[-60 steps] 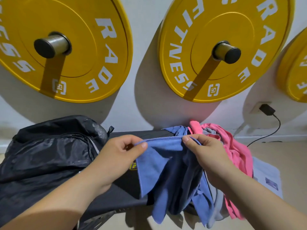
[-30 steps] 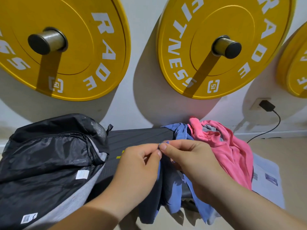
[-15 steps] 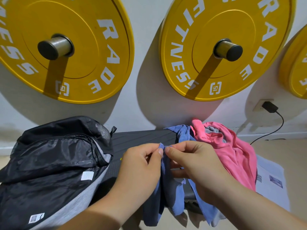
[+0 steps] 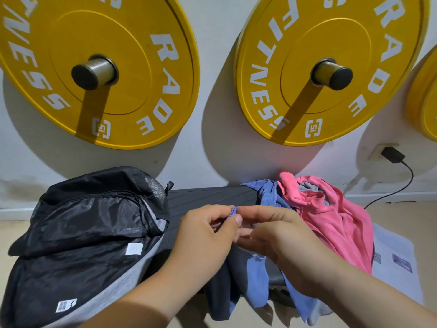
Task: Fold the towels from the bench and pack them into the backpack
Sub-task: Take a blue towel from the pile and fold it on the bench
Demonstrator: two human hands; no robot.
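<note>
Dark ribbed counter (image 4: 208,197) stood against a white wall (image 4: 217,138). Black backpack (image 4: 89,233) lay on its left end, flap open and grey lining showing, with white labels (image 4: 133,248) on the lining.

Towels were heaped on the right end. A pink towel (image 4: 331,216) lay on top and spilled over the front edge. A bit of grey towel (image 4: 307,187) showed in its folds.

The blue towel (image 4: 257,280) ran from the heap toward the middle and hung off the counter's front edge. A darker fold hung just left of it; could not tell if it was the same cloth.

Left hand (image 4: 205,235) was over the counter's middle, its grip a narrow thumb-and-forefinger pinch on a blue towel corner. Right hand (image 4: 279,235) touched the left, fingertip to fingertip. Its grip was narrow too, fingers curled into the same towel's edge.

Two big yellow plates (image 4: 142,67) (image 4: 354,31) hung on wall pegs (image 4: 94,72), with white lettering on them. A third plate (image 4: 425,102) was cut off at the right.

Socket (image 4: 376,153) sat low on the wall at the right. A black plug (image 4: 392,155) sat in it, and a cable (image 4: 402,185) dropped toward the beige floor (image 4: 402,214). A printed paper (image 4: 392,256) lay on the floor just right of the counter. The plates cast hard shadows on the wall.
</note>
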